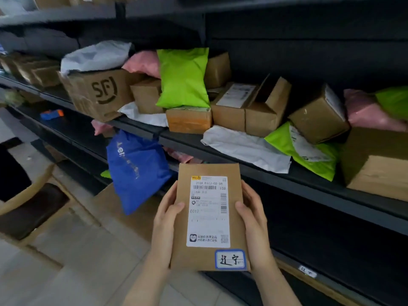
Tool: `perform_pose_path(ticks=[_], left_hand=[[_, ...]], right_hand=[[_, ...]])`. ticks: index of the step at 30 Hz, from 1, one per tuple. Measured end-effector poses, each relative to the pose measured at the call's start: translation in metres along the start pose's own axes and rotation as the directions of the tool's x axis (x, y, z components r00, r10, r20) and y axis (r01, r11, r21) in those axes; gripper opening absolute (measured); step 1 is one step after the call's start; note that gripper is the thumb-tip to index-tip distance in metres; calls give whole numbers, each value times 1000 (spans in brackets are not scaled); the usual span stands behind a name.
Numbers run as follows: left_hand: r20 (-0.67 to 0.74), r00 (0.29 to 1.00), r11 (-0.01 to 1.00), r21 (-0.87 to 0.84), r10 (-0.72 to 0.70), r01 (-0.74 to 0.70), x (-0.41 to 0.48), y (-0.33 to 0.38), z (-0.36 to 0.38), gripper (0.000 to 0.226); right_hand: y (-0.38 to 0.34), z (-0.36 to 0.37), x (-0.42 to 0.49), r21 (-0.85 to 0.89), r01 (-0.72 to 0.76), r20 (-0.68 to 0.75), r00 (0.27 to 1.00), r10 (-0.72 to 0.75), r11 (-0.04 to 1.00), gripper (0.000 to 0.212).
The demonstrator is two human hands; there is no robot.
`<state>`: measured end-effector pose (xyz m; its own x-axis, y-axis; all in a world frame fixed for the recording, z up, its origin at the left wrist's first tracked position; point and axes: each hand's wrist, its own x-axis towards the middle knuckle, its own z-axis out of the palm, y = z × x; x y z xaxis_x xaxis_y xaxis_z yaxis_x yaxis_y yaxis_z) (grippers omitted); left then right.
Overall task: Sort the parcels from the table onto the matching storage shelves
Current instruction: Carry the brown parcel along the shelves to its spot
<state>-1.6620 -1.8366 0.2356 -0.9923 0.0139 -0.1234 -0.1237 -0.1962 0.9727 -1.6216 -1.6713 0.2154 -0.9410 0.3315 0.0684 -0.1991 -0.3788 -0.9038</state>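
Observation:
I hold a flat brown parcel (199, 257) upright in front of me, its white shipping label and a small blue-edged handwritten tag facing me. My left hand (165, 219) grips its left edge and my right hand (254, 219) grips its right edge, thumbs on the front. Behind it runs a dark metal storage shelf (287, 173). A small white tag (307, 271) with handwriting is stuck on the lower shelf edge at the right.
The middle shelf is crowded with brown boxes, an SF carton (99, 93), green bags (183, 78), pink and white bags. A blue bag (134, 171) hangs off the shelf below. A wooden chair (26, 195) stands left on the tiled floor.

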Motion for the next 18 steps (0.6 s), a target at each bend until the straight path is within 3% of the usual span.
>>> perform_pose_path(ticks=[8,18], left_hand=[[343,931,992,49,-128,118,91,-21,-57,46],[537,807,969,142,-246,200,101,-42,-77,46]], right_hand=[[63,56,-4,-50,83,-373,923,-96,995,44],[90,84,-44,-118,87,-588,797,-140,989,46]])
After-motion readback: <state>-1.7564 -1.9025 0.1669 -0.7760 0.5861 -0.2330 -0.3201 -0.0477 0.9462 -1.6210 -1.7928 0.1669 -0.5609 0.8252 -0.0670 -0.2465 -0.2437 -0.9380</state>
